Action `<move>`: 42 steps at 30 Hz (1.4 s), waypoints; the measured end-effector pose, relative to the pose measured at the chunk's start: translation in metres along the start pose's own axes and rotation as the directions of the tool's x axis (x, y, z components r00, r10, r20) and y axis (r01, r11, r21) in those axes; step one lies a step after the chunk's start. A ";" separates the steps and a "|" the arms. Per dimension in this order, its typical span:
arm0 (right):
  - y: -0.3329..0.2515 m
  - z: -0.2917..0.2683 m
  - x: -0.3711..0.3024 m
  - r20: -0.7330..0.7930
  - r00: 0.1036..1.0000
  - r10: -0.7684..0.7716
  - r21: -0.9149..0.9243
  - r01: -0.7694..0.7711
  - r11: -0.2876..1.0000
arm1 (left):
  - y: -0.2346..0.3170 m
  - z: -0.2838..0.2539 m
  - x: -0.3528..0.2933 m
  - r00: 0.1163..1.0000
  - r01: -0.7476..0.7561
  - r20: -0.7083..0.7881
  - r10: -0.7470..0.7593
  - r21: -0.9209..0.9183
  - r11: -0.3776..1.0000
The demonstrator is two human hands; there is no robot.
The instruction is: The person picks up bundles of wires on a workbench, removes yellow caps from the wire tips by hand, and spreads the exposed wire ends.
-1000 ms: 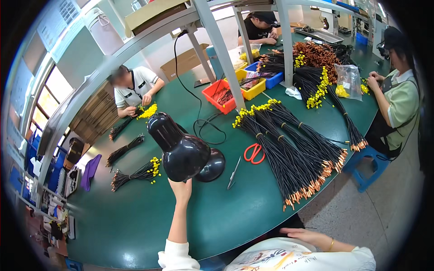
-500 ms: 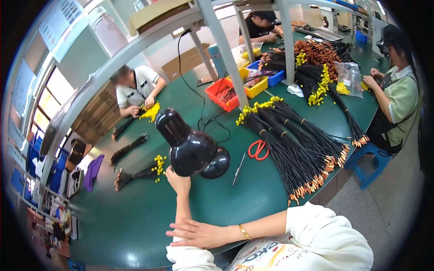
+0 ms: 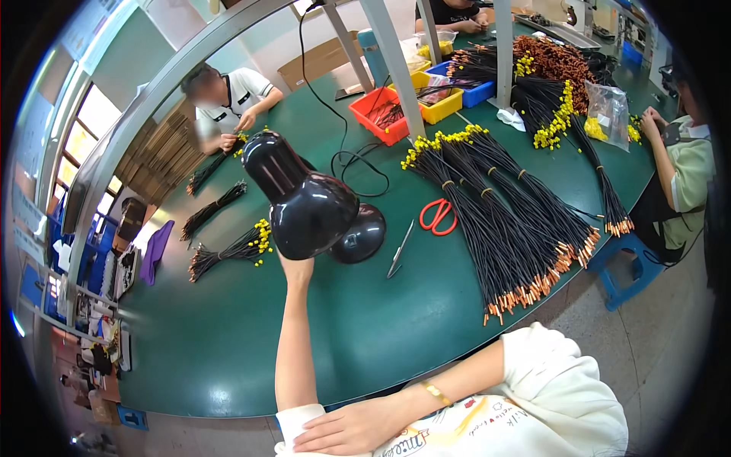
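Observation:
My left arm stretches forward over the green table (image 3: 205, 358). Its hand (image 3: 295, 268) is at the head of a black desk lamp (image 3: 311, 217), which hides the fingers. Left of the lamp lies a tied bundle of black wires (image 3: 227, 251) with yellow ends on one side and copper-coloured tips on the other. My right hand (image 3: 352, 428) rests flat on the white left sleeve (image 3: 301, 419), fingers stretched and holding nothing; a gold-coloured bracelet (image 3: 437, 392) is on that wrist. Right of the lamp lie a silver pen-like tool (image 3: 400, 249) and red-handled scissors (image 3: 438, 218).
Large bundles of black wires (image 3: 502, 221) spread across the right side. Red (image 3: 381, 116), yellow (image 3: 440, 105) and blue bins (image 3: 478, 93) stand by the frame post. A person (image 3: 236, 103) works at far left, another (image 3: 681, 160) at right. A black cable (image 3: 344, 137) trails behind the lamp.
The view has shifted, and table items sit higher in it. My left hand has gone farther behind the lamp head. My right hand stays on the left sleeve, its fingers closer together.

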State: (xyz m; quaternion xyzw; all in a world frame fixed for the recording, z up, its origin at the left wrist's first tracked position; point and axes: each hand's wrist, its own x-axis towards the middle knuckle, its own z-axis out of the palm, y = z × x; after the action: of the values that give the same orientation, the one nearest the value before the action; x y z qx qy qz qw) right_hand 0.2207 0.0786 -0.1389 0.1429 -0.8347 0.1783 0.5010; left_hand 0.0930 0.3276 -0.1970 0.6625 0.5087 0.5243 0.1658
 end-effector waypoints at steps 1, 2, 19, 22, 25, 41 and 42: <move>0.002 -0.008 -0.011 -0.005 0.998 0.063 -0.017 -0.063 0.998 | 0.004 0.010 -0.002 1.000 0.003 0.015 -0.003 -0.007 1.000; 0.002 -0.025 -0.024 0.010 0.980 0.199 0.056 -0.199 0.978 | 0.011 0.017 -0.005 0.986 0.049 0.159 -0.044 -0.028 0.998; 0.000 -0.193 -0.096 -0.215 0.451 0.866 -0.282 -0.878 0.388 | 0.032 0.038 -0.016 0.738 0.571 0.448 -0.504 -0.018 0.820; 0.014 -0.186 -0.090 -0.162 0.460 0.873 -0.276 -0.871 0.407 | 0.033 0.036 -0.018 0.750 0.564 0.432 -0.502 -0.019 0.826; 0.029 -0.178 -0.092 -0.106 0.443 0.890 -0.300 -0.868 0.396 | 0.035 0.035 -0.018 0.763 0.550 0.420 -0.492 -0.022 0.835; 0.067 -0.154 -0.116 -0.211 0.469 0.857 -0.419 -0.836 0.355 | 0.039 0.040 -0.025 0.788 0.531 0.380 -0.484 -0.020 0.847; 0.065 -0.155 -0.116 -0.214 0.466 0.858 -0.424 -0.836 0.349 | 0.040 0.041 -0.026 0.788 0.529 0.381 -0.483 -0.018 0.848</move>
State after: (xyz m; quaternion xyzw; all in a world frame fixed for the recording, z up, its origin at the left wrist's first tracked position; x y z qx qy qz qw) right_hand 0.3686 0.2125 -0.1843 -0.4314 -0.8139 0.1982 0.3350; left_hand 0.1501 0.3018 -0.1971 0.5750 0.5945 0.3596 0.4321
